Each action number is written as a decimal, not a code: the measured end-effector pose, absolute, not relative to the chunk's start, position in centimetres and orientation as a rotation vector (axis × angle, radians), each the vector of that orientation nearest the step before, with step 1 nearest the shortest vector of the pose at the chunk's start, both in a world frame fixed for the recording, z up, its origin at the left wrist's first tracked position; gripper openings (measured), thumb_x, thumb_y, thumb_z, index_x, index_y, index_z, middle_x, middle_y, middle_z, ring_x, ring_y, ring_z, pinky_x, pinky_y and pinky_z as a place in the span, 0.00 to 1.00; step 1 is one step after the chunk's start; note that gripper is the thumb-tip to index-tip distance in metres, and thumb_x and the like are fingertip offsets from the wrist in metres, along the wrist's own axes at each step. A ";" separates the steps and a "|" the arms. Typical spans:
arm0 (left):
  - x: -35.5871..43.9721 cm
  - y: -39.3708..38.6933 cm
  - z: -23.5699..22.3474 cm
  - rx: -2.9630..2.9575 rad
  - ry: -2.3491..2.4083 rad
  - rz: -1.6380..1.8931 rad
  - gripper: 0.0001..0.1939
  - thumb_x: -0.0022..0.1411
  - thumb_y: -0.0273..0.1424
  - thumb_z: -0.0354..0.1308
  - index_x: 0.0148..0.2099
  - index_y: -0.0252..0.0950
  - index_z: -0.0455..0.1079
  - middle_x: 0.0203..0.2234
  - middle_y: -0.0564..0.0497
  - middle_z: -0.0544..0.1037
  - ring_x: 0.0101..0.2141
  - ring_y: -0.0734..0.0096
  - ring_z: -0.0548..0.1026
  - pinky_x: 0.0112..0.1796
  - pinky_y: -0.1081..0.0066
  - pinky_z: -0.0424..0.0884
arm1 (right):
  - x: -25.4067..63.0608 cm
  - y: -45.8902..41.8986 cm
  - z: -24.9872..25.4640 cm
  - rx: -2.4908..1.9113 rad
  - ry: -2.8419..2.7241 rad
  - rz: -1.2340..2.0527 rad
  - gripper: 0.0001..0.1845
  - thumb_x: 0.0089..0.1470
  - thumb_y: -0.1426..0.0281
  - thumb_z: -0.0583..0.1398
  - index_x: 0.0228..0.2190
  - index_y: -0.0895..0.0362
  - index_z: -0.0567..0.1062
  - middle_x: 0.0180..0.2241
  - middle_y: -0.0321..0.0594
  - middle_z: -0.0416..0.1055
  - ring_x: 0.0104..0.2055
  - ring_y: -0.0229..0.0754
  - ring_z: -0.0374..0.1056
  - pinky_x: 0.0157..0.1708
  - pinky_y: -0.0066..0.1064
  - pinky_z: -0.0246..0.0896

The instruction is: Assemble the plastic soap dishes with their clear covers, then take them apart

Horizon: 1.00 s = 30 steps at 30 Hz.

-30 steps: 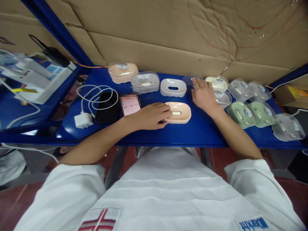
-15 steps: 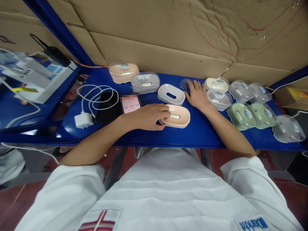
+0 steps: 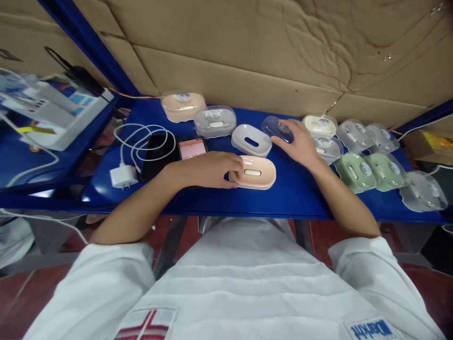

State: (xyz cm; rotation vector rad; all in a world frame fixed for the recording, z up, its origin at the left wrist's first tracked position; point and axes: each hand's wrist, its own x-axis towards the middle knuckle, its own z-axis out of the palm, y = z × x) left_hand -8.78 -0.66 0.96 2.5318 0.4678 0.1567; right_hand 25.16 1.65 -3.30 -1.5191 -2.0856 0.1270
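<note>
My left hand (image 3: 221, 169) grips the left end of a peach soap dish (image 3: 267, 175), thumb low at its side and fingers over the rim. A short cream-coloured bar lies in the dish's middle. Farther back, my right hand (image 3: 299, 141) has its thumb and fingers around the right part of a clear plastic lid (image 3: 271, 125), which lies on the blue table. Between the two hands sits a lidless grey-white soap dish (image 3: 244, 134) with an oval slot in its middle.
Lidded soap dishes stand around: a peach one (image 3: 184, 107) and a grey one (image 3: 215, 122) at back left, green ones (image 3: 355, 172) among several at right. A phone (image 3: 191, 146) with a timer, a white charger (image 3: 123, 176) and its looped cable lie left. Cardboard (image 3: 219, 66) walls the back.
My right hand has closed from lying flat to a grip on the clear lid, baring more of it. My left hand and the peach dish have shifted slightly left.
</note>
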 end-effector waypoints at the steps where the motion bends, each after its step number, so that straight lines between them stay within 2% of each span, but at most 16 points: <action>1: -9.0 -0.6 1.2 2.521 0.436 0.154 0.04 0.69 0.30 0.65 0.46 0.40 0.80 0.47 0.50 0.85 0.50 0.63 0.82 0.53 0.70 0.73 | 24.6 0.8 -2.8 -1.478 -2.097 0.081 0.42 0.66 0.39 0.59 0.67 0.54 0.73 0.67 0.55 0.70 0.69 0.62 0.67 0.71 0.58 0.61; 6: -10.3 0.0 2.6 2.569 0.502 0.404 0.07 0.73 0.36 0.62 0.45 0.40 0.80 0.46 0.50 0.85 0.48 0.64 0.82 0.52 0.69 0.73 | 21.5 -4.2 -2.4 -1.287 -2.236 -0.015 0.39 0.68 0.41 0.60 0.70 0.49 0.71 0.70 0.51 0.68 0.72 0.63 0.63 0.71 0.59 0.60; 9: -10.6 0.4 2.8 2.595 0.567 0.576 0.11 0.72 0.42 0.64 0.46 0.39 0.77 0.45 0.48 0.82 0.46 0.63 0.81 0.49 0.67 0.74 | 19.9 -6.2 -3.5 -1.210 -2.352 -0.012 0.37 0.68 0.42 0.60 0.68 0.48 0.73 0.69 0.52 0.69 0.72 0.63 0.63 0.69 0.58 0.61; 14: -9.5 0.2 1.4 2.610 0.528 0.507 0.18 0.72 0.49 0.66 0.50 0.40 0.75 0.51 0.46 0.77 0.52 0.58 0.77 0.53 0.62 0.73 | 18.4 -7.4 -4.3 -1.225 -2.498 0.035 0.36 0.71 0.43 0.57 0.71 0.46 0.71 0.71 0.51 0.67 0.73 0.64 0.61 0.67 0.58 0.62; 18: -8.7 -0.4 0.5 2.649 0.516 0.377 0.19 0.69 0.48 0.69 0.49 0.41 0.74 0.53 0.44 0.76 0.53 0.54 0.75 0.53 0.60 0.72 | 18.2 -7.7 -4.1 -1.245 -2.552 0.026 0.40 0.69 0.40 0.56 0.72 0.46 0.70 0.73 0.51 0.64 0.73 0.66 0.61 0.66 0.59 0.62; 21: -8.5 -0.5 0.2 2.673 0.546 0.344 0.17 0.66 0.44 0.72 0.48 0.40 0.73 0.51 0.45 0.76 0.52 0.53 0.74 0.52 0.59 0.71 | 18.2 -7.8 -4.0 -1.218 -2.585 0.019 0.42 0.68 0.38 0.57 0.72 0.46 0.69 0.74 0.50 0.63 0.73 0.66 0.60 0.66 0.59 0.62; 30: -8.3 -0.5 0.1 2.692 0.531 0.307 0.17 0.64 0.41 0.72 0.49 0.39 0.73 0.50 0.45 0.75 0.52 0.52 0.72 0.51 0.60 0.70 | 18.4 -7.8 -4.7 -1.132 -2.574 0.048 0.43 0.70 0.41 0.57 0.73 0.54 0.67 0.74 0.56 0.62 0.77 0.66 0.57 0.71 0.61 0.59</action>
